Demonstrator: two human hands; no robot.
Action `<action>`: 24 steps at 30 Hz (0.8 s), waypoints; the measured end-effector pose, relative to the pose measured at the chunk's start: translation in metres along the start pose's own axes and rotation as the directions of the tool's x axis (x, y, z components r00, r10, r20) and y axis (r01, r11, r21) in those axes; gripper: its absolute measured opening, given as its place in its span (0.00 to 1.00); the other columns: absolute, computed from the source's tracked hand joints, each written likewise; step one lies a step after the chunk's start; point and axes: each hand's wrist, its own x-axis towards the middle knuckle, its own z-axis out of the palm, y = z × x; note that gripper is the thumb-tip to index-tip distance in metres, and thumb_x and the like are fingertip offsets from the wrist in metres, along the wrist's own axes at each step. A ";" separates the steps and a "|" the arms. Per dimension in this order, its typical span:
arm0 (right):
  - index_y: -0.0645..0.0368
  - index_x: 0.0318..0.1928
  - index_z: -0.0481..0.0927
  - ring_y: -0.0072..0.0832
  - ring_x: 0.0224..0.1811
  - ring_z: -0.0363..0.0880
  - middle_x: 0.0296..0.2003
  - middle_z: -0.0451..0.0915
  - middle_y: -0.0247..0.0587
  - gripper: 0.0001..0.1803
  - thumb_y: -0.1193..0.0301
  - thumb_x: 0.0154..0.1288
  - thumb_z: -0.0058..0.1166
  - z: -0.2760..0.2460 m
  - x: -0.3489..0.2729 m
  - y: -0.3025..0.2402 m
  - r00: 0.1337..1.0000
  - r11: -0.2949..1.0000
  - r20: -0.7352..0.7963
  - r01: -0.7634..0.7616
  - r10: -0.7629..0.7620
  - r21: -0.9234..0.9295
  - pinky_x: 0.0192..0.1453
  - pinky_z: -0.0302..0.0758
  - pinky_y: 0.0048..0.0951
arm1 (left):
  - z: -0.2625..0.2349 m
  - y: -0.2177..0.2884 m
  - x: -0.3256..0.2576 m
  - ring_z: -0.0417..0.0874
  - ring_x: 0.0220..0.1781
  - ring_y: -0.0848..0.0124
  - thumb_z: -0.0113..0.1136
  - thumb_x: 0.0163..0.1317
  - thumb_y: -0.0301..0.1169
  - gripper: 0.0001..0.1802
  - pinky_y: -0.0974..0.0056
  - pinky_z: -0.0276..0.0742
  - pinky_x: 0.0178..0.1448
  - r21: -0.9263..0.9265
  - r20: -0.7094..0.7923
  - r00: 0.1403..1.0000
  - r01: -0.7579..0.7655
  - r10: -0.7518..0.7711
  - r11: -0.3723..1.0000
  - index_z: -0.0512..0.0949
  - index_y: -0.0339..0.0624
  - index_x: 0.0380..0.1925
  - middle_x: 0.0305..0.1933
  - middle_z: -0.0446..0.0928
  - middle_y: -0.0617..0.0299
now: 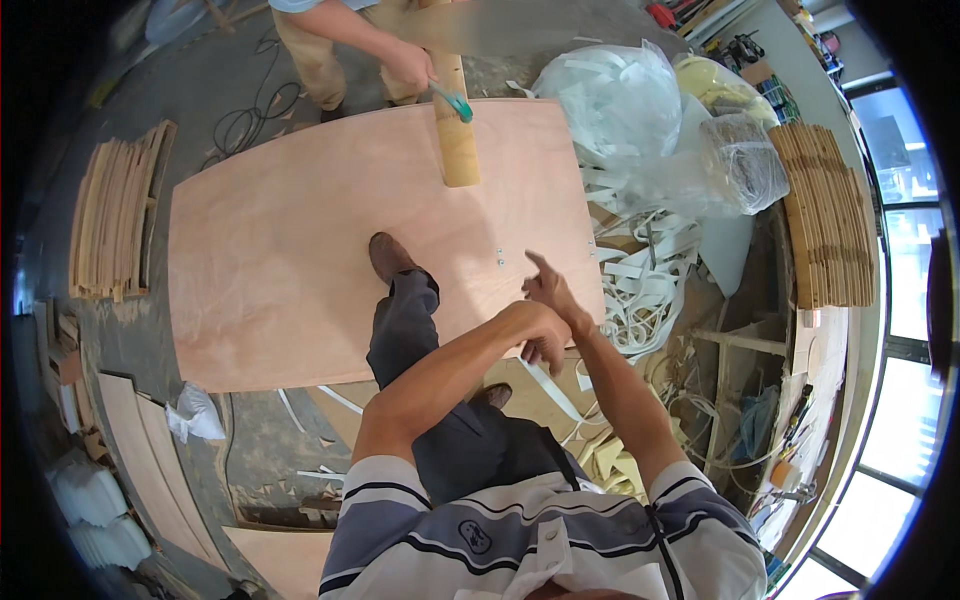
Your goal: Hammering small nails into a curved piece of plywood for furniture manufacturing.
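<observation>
My right hand [548,287] is over the right part of a large reddish plywood sheet [290,270], its index finger stretched out and the others partly curled. It holds nothing visible. Crossing close to the right wrist, my left hand [545,347] hangs with fingers bent downward and apart, partly hidden by the right forearm. A few small metal pieces [500,257] lie on the sheet left of the right fingertip. My brown shoe [391,257] rests on the sheet. At its far edge another person's hand [410,68] holds a teal tool [455,103] against a yellowish wooden strip [458,155].
Stacked wood strips [115,215] stand at left, brown slats [822,215] at right. Filled plastic bags [615,95] and a heap of white strips [640,290] lie beside the sheet. A cable [255,125] coils on the floor. A cluttered bench [800,440] runs below the windows.
</observation>
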 end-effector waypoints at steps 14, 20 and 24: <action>0.64 0.27 0.76 0.29 0.15 0.76 0.16 0.77 0.41 0.14 0.64 0.58 0.52 0.021 -0.196 0.179 0.601 0.707 0.374 -0.625 0.707 -0.333 0.21 0.74 0.31 | -0.003 -0.004 0.027 0.79 0.28 0.63 0.63 0.47 0.50 0.27 0.58 0.76 0.33 0.089 -0.117 0.991 0.076 -0.066 0.993 0.80 0.35 0.37 0.30 0.79 0.51; 0.66 0.31 0.77 0.30 0.17 0.77 0.21 0.78 0.45 0.14 0.65 0.58 0.55 0.018 -0.289 0.199 0.495 0.553 0.317 -0.823 0.809 -0.126 0.20 0.76 0.31 | -0.004 0.018 0.003 0.83 0.39 0.59 0.60 0.47 0.43 0.20 0.55 0.78 0.39 0.328 -0.380 0.924 0.179 -0.044 0.928 0.82 0.38 0.35 0.39 0.81 0.50; 0.69 0.36 0.76 0.31 0.19 0.78 0.22 0.78 0.46 0.16 0.64 0.58 0.55 0.026 -0.273 0.192 0.541 0.621 0.347 -0.761 0.766 -0.186 0.23 0.78 0.31 | 0.002 -0.012 0.009 0.83 0.40 0.58 0.57 0.48 0.40 0.18 0.55 0.78 0.41 0.318 -0.509 0.861 0.207 -0.018 0.925 0.82 0.38 0.33 0.39 0.81 0.50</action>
